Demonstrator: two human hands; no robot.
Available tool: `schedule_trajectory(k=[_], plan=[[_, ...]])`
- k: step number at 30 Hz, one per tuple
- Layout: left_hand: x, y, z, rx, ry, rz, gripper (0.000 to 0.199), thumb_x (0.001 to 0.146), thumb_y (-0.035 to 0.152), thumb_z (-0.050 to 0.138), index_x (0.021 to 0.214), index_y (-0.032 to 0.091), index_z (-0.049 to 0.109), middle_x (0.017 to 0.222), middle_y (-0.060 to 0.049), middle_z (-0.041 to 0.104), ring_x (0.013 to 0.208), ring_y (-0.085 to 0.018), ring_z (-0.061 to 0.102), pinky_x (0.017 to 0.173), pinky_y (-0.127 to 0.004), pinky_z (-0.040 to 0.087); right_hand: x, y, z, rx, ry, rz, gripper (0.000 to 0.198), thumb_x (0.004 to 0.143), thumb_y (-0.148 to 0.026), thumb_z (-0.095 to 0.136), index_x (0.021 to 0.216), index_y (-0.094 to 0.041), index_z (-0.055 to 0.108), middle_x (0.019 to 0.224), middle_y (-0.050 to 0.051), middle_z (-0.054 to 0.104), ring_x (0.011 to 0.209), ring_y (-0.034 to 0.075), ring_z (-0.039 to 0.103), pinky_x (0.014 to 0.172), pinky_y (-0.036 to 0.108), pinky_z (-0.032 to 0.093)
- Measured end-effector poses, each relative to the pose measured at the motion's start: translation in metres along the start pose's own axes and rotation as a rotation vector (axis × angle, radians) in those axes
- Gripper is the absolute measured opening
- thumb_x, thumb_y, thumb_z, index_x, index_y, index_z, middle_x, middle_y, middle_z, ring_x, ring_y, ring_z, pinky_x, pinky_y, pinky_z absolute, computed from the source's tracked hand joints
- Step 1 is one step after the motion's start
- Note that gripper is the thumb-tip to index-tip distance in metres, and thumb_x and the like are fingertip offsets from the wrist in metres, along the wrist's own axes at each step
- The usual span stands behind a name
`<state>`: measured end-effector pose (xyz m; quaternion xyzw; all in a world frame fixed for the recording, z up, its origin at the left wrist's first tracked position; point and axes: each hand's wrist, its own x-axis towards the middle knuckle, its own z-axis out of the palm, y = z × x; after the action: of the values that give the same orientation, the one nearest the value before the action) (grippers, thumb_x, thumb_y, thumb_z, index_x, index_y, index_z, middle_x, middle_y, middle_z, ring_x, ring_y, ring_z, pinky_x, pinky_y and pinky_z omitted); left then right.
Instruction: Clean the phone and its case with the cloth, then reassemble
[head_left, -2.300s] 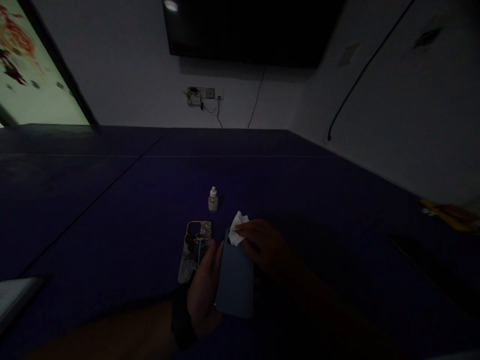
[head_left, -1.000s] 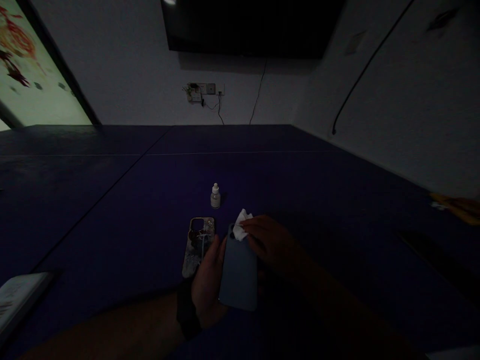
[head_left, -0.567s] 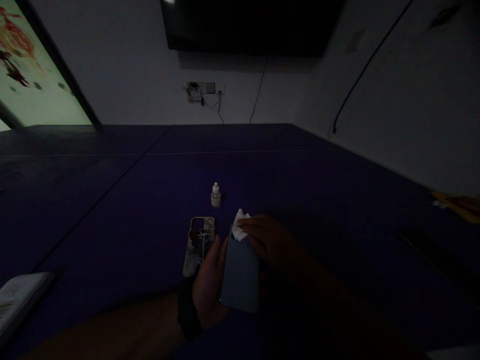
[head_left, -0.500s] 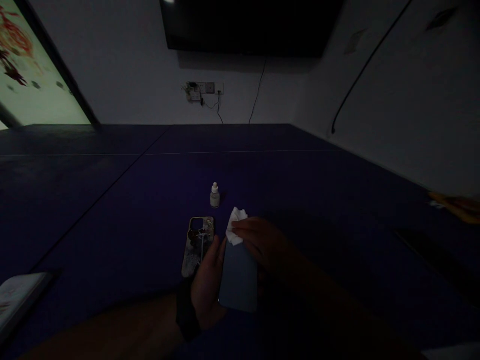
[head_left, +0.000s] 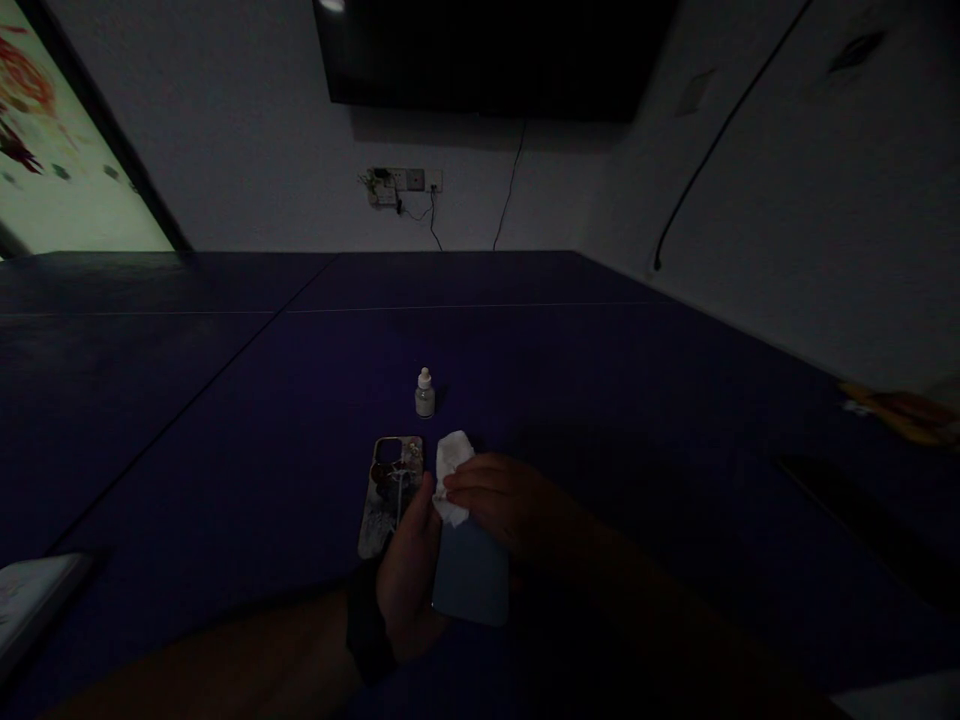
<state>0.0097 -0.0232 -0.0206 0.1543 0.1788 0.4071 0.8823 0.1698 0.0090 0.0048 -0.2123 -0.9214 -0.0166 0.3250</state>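
Note:
My left hand [head_left: 409, 580] grips a blue-grey phone [head_left: 471, 575] by its left edge, thumb along the side. A dark watch or band is on that wrist. In my right hand [head_left: 510, 500] a crumpled white tissue [head_left: 452, 475] is pinched and pressed against the phone's far end, covering that part. Just left of my left hand a patterned phone case [head_left: 388, 495] with a camera cutout lies on the dark blue table [head_left: 247, 420], partly hidden by the thumb. Beyond the case stands a small dropper bottle [head_left: 425, 397] with a white cap.
A white box-like object [head_left: 34, 600] lies at the left edge. To the right are a dark flat object [head_left: 847, 510] and a yellow-and-red item [head_left: 900, 412]. Wall sockets [head_left: 405, 182] with cables and a large screen [head_left: 487, 60] are at the back. The room is dim.
My right hand has moved the tissue left and slightly nearer across the phone's far end. The left hand still holds the phone. The whole view has shifted a little.

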Motion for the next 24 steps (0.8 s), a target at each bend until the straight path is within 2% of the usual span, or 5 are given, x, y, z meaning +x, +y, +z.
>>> schedule_trajectory(k=[9,13,17,20,24], plan=[[-0.005,0.002,-0.008,-0.053,0.016,-0.055,0.054,0.099,0.061,0.046,0.141,0.027,0.047,0.108,-0.009,0.067,0.094,-0.025,0.068,0.088,-0.041,0.052,-0.007,0.006,-0.006,-0.029,0.008,0.135,0.025,0.098,-0.008,0.050,0.114,-0.012,0.069,0.116,0.014,0.076,0.107,0.022,0.070,0.094,0.038,0.059],[-0.004,0.002,-0.009,-0.069,0.001,-0.040,0.057,0.098,0.064,0.044,0.140,0.025,0.049,0.106,-0.009,0.067,0.094,-0.025,0.067,0.087,-0.041,0.051,-0.009,0.005,-0.007,0.134,-0.133,0.041,0.023,0.095,-0.009,0.056,0.112,-0.016,0.071,0.115,0.010,0.077,0.107,0.020,0.069,0.096,0.036,0.056],[-0.010,0.006,-0.003,-0.040,-0.023,-0.051,0.058,0.098,0.065,0.043,0.141,0.025,0.048,0.108,-0.009,0.067,0.094,-0.024,0.067,0.087,-0.040,0.050,-0.014,0.009,-0.015,0.207,-0.135,0.165,0.022,0.096,-0.011,0.055,0.111,-0.018,0.071,0.113,0.010,0.076,0.108,0.020,0.068,0.093,0.037,0.056],[-0.010,0.006,-0.005,-0.046,-0.026,-0.026,0.054,0.099,0.063,0.043,0.136,0.024,0.053,0.100,-0.008,0.067,0.086,-0.022,0.066,0.085,-0.039,0.049,-0.013,0.006,-0.013,0.142,-0.102,0.159,0.023,0.097,-0.010,0.053,0.112,-0.015,0.070,0.116,0.012,0.075,0.109,0.021,0.067,0.095,0.039,0.055],[-0.005,0.003,-0.012,-0.080,-0.023,-0.010,0.046,0.099,0.059,0.047,0.119,0.020,0.062,0.079,-0.001,0.060,0.068,-0.015,0.059,0.081,-0.035,0.049,-0.011,-0.003,-0.009,0.289,-0.170,0.052,0.021,0.094,-0.010,0.058,0.108,-0.017,0.072,0.112,0.008,0.077,0.105,0.019,0.068,0.095,0.034,0.054]])
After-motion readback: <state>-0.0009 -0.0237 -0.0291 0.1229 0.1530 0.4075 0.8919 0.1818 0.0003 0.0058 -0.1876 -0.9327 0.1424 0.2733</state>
